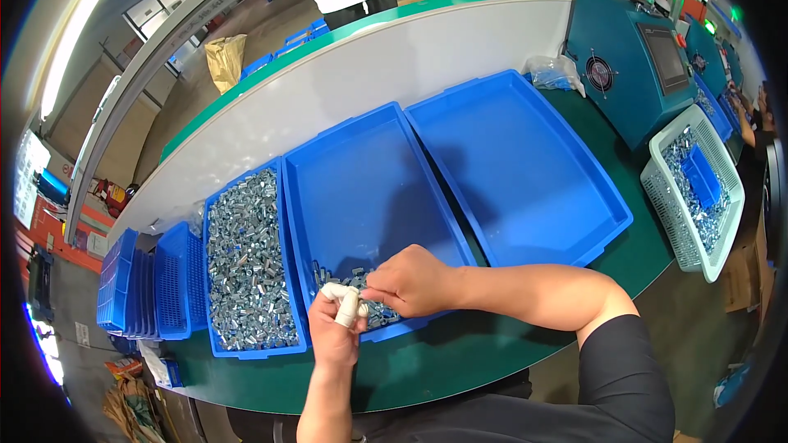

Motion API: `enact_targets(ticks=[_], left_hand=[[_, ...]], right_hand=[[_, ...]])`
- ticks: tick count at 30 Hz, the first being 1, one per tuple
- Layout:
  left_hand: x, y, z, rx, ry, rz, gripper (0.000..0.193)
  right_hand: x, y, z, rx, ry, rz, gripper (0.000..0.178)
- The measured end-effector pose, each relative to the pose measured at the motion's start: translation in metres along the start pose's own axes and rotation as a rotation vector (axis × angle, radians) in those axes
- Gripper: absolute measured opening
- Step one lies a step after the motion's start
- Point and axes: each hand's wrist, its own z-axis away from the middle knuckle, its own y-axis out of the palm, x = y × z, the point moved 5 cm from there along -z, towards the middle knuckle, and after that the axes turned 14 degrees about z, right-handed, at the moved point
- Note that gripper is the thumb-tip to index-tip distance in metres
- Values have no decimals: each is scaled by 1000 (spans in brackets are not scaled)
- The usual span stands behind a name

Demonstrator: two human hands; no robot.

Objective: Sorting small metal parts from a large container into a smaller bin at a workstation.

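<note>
Metal nuts: a small heap of silvery metal nuts [361, 291] lies in the near corner of the middle blue tray [369, 189], just under both hands.
Right hand: the right hand [410, 281] is curled narrow, fingertips pinched together at the left hand; what it pinches is too small to tell.
Left hand: the left hand [335, 324] is closed, with white tape [345, 303] wrapped on its fingers, touching the right fingertips.
Left tray: the narrow blue tray [215, 279] is full of the same nuts.
Right tray: the big blue tray [525, 172] shows only its bare bottom.
Basket: a white basket [657, 189] at the far right holds nuts and a small blue box [702, 180].
Stack: blue mesh baskets [135, 283] stand on edge at the far left.
Bag: a clear plastic bag [554, 74] lies beside the blue machine [632, 57].
</note>
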Motion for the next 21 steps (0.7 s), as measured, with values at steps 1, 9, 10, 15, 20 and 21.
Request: enact_targets(ticks=[1,9,10,15,20,21], left_hand=[[4,5,1,2,-1,0,5],[-2,8,6,58,411,-307,14],[-3,9,8,74,437,-338,15],[-10,12,11,88,478,-403,16],[-8,8,-2,37,284,-155,12],[-5,7,-3,37,266,-127,12]], right_hand=[[-1,0,0,0,1,2,36],[-16,9,-1,221,310,-562,37],[-15,8,-2,220,306,-560,37],[-13,15,0,326,427,-705,41],[-13,7,-3,113,295,-536,41],[-12,5,-3,35,205,-456,41]])
